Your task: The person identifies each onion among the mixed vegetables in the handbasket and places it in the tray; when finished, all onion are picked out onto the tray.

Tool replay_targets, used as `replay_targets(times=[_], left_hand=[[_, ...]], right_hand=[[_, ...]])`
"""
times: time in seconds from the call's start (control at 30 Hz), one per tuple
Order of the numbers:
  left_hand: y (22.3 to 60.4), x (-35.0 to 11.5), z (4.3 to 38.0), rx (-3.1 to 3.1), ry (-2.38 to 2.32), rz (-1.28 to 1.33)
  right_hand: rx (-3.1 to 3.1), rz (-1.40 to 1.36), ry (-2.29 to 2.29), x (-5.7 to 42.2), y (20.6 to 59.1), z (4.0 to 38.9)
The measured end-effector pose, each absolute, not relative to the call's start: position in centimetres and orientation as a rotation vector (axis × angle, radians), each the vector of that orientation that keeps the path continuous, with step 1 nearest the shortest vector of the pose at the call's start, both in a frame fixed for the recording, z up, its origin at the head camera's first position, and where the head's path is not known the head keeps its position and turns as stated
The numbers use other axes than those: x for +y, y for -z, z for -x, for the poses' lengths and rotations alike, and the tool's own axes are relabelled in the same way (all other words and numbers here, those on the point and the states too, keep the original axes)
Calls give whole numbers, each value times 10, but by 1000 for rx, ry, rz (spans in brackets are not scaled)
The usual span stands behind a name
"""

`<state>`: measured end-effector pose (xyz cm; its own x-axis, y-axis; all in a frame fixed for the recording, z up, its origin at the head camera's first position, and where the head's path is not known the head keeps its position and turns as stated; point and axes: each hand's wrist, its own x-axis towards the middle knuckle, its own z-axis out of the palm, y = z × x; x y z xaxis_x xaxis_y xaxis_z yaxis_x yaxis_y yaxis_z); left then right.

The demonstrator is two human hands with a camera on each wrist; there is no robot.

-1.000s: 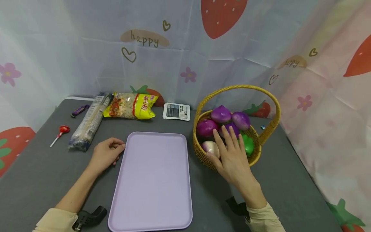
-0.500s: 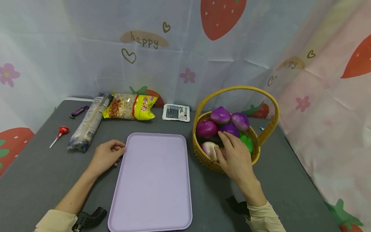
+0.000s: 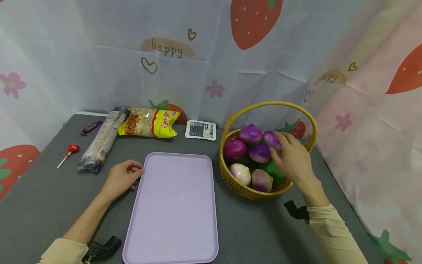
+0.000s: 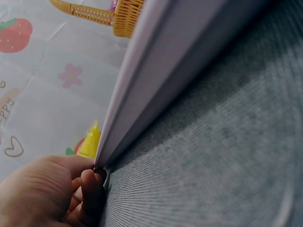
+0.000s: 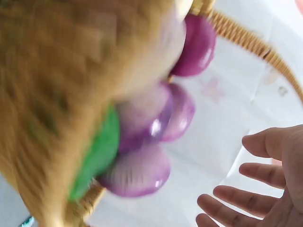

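Head view on my feed, left hand (image 3: 122, 179) pinching the lilac tray (image 3: 174, 209), right hand (image 3: 292, 156) spread wide near a purple onion (image 3: 270, 139) in the wicker basket (image 3: 242, 190).

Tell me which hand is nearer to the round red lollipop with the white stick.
Left. The left hand, at the lilac rectangular tray, is right of the lollipop; the right hand is much farther right, over the yellow woven basket.

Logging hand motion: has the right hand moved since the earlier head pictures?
Yes: against the basket, the right hand has moved rightward and farther forward, now over its right side.
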<state>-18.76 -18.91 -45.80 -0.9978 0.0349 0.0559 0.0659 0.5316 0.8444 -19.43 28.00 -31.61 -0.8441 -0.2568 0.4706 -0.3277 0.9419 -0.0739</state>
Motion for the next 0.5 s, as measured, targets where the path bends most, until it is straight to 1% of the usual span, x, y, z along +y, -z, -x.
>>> replay_targets(times=[0.2, 0.5], left_hand=[[458, -190, 188, -2728, 1497, 86], [457, -190, 188, -2741, 1499, 80]], right_hand=[[-2835, -330, -196, 290, 298, 215], [-3133, -257, -179, 288, 283, 247]])
